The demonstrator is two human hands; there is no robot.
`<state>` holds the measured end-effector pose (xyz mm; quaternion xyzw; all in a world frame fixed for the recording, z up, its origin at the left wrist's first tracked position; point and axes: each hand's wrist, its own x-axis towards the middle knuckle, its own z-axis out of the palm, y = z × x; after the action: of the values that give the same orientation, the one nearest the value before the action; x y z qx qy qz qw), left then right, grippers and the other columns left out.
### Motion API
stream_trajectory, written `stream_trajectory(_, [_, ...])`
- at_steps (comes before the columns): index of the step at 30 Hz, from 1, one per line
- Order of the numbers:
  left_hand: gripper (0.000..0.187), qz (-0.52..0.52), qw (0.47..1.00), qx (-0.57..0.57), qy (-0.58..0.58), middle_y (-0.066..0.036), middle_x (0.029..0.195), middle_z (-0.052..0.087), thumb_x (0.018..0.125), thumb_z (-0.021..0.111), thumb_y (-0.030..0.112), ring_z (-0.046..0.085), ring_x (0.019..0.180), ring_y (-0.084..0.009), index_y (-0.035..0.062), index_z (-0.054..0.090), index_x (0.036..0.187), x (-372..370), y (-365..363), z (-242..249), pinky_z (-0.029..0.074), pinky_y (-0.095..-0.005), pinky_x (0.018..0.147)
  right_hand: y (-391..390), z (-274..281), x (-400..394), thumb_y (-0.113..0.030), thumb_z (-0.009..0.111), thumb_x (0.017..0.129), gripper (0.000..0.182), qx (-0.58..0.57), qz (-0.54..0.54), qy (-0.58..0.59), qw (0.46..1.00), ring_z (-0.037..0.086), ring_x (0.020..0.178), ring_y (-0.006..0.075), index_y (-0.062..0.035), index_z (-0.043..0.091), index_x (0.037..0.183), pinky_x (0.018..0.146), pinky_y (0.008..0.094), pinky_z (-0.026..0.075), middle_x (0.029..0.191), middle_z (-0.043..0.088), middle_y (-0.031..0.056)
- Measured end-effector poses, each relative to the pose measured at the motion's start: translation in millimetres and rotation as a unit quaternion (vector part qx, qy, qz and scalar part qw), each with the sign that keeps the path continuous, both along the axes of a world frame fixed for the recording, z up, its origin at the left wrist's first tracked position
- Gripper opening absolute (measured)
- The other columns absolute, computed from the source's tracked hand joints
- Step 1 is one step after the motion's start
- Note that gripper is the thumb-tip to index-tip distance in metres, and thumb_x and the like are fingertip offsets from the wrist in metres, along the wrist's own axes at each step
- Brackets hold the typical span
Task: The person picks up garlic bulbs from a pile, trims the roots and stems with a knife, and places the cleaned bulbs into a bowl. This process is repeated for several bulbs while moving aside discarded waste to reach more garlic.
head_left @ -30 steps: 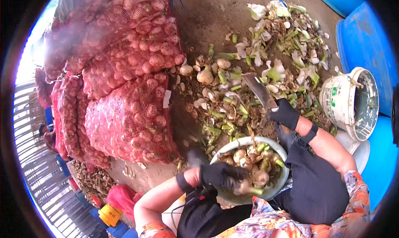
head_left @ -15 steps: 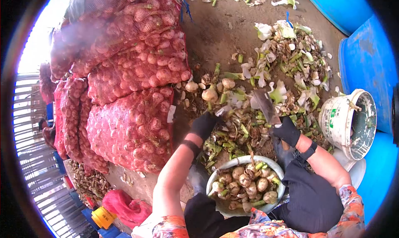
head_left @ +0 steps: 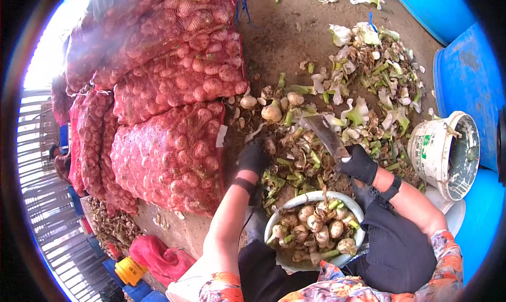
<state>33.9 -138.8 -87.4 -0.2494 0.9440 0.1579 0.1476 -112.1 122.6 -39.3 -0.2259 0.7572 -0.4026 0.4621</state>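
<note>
My left hand (head_left: 254, 157), in a black glove, hangs beside the lowest net bag with its fingers curled. A brownish garlic bulb (head_left: 270, 145) shows right at its fingertips, and a pale strip of peel (head_left: 255, 132) lies just beyond; what the fingers hold is hidden. Also gloved, my right hand (head_left: 358, 165) is closed round the handle of a broad-bladed knife (head_left: 328, 135), blade pointing up and left over the trimmings. Between my legs stands a pale basin (head_left: 359, 213) of garlic bulbs (head_left: 314, 223) with green stem ends. More bulbs (head_left: 272, 112) lie on the ground ahead.
Red net bags of garlic (head_left: 168, 154) are stacked at the left. A heap of peel and cut stems (head_left: 377, 72) spreads ahead and right. A white bucket (head_left: 426, 149) lies tipped near blue barrels (head_left: 466, 80). Pink netting (head_left: 155, 254) and a yellow container (head_left: 130, 270) sit lower left.
My left hand has drawn slightly left and down, away from the pale piece at its fingertips. The knife has shifted a little left with my right hand. The view has moved slightly.
</note>
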Motion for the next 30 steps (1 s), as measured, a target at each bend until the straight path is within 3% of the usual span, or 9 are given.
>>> stream_trajectory(2, [0.047, 0.122, 0.982, 0.139, -0.041, -0.015, 0.105, 0.055, 0.072, 0.062, 0.025, 0.052, 0.099, -0.0277, 0.0070, 0.047, 0.114, 4.9, 0.9, -3.8, 0.040, -0.0409, 0.084, -6.4, 7.5, 3.0, -0.017, 0.060, 0.063, 0.023, 0.006, 0.013, 0.042, 0.999, 0.057, 0.058, 0.0209, -0.0003, 0.058, 0.077, 0.055, 0.0318, 0.044, 0.065, 0.059, 0.0104])
stream_trajectory(6, [0.057, 0.198, 0.853, 0.426, 0.227, -0.004, 0.097, 0.056, 0.064, 0.066, -0.002, 0.055, 0.081, -0.0136, 0.0070, 0.044, 0.116, 26.0, 9.2, -12.3, 0.047, -0.0256, 0.069, -18.6, 27.6, 4.1, -0.017, 0.058, 0.062, 0.018, 0.014, 0.146, 0.173, 0.974, 0.057, 0.060, 0.0299, -0.0025, 0.056, 0.072, 0.055, 0.0368, 0.044, 0.064, 0.057, 0.0129])
stream_trajectory(11, [0.045, 0.323, 0.545, 0.739, 0.229, -0.004, 0.101, 0.055, 0.073, 0.063, 0.003, 0.054, 0.088, -0.0126, 0.0038, 0.044, 0.114, 16.8, 35.1, 69.2, 0.047, -0.0265, 0.077, -45.0, 54.8, 14.7, -0.018, 0.062, 0.059, 0.015, -0.155, 0.187, 0.349, 0.905, 0.053, 0.056, 0.0296, -0.0085, 0.051, 0.064, 0.049, 0.0383, 0.042, 0.061, 0.049, 0.0102])
stream_trajectory(17, [0.032, 0.220, 0.544, 0.754, 0.296, -0.011, 0.108, 0.054, 0.089, 0.041, 0.021, 0.053, 0.098, -0.0202, 0.0023, 0.041, 0.116, 26.4, 64.7, 94.4, 0.043, -0.0345, 0.088, -54.4, 61.3, 20.4, -0.018, 0.060, 0.057, 0.018, -0.170, 0.222, 0.368, 0.887, 0.055, 0.059, 0.0276, -0.0077, 0.053, 0.070, 0.051, 0.0383, 0.044, 0.064, 0.051, 0.0093])
stream_trajectory(19, [0.043, 0.164, 0.749, 0.585, 0.264, -0.011, 0.106, 0.055, 0.079, 0.058, 0.016, 0.053, 0.098, -0.0188, 0.0017, 0.040, 0.116, 26.4, 69.9, 108.5, 0.042, -0.0326, 0.087, -54.0, 63.3, 22.7, -0.019, 0.060, 0.057, 0.019, -0.196, 0.231, 0.357, 0.884, 0.055, 0.058, 0.0274, -0.0082, 0.054, 0.071, 0.050, 0.0383, 0.044, 0.065, 0.052, 0.0094])
stream_trajectory(25, [0.049, 0.191, 0.737, 0.611, 0.217, -0.009, 0.098, 0.058, 0.066, 0.070, 0.019, 0.055, 0.091, -0.0148, 0.0007, 0.048, 0.106, 46.7, 71.6, 92.0, 0.044, -0.0291, 0.081, -50.5, 32.1, 24.1, -0.023, 0.062, 0.058, 0.020, -0.187, 0.255, 0.369, 0.874, 0.055, 0.062, 0.0272, -0.0103, 0.057, 0.073, 0.054, 0.0372, 0.044, 0.068, 0.053, 0.0088])
stream_trajectory(27, [0.052, -0.190, 0.895, 0.357, 0.189, -0.007, 0.094, 0.059, 0.059, 0.074, 0.021, 0.054, 0.086, -0.0128, 0.0019, 0.051, 0.102, 37.2, 64.1, 94.6, 0.043, -0.0272, 0.079, -41.7, -13.7, 11.9, -0.022, 0.059, 0.060, 0.018, -0.121, 0.260, 0.371, 0.883, 0.056, 0.063, 0.0284, -0.0095, 0.057, 0.073, 0.054, 0.0387, 0.045, 0.070, 0.055, 0.0103])
stream_trajectory(28, [0.050, 0.012, 0.809, 0.565, 0.162, -0.005, 0.088, 0.059, 0.054, 0.075, 0.019, 0.053, 0.082, -0.0112, 0.0036, 0.054, 0.097, 37.7, 73.3, 123.6, 0.042, -0.0260, 0.077, -40.8, -18.1, 3.2, -0.021, 0.056, 0.062, 0.017, -0.056, 0.260, 0.369, 0.890, 0.057, 0.064, 0.0296, -0.0088, 0.057, 0.073, 0.055, 0.0403, 0.045, 0.072, 0.058, 0.0118])
stream_trajectory(30, [0.052, 0.047, 0.805, 0.565, 0.178, -0.002, 0.084, 0.057, 0.050, 0.076, 0.015, 0.051, 0.079, -0.0099, 0.0042, 0.054, 0.096, 37.6, 69.7, 117.1, 0.042, -0.0260, 0.076, -24.5, -18.3, -2.9, -0.023, 0.056, 0.064, 0.016, 0.032, 0.195, 0.330, 0.923, 0.057, 0.063, 0.0329, -0.0085, 0.059, 0.071, 0.056, 0.0424, 0.045, 0.067, 0.058, 0.0151])
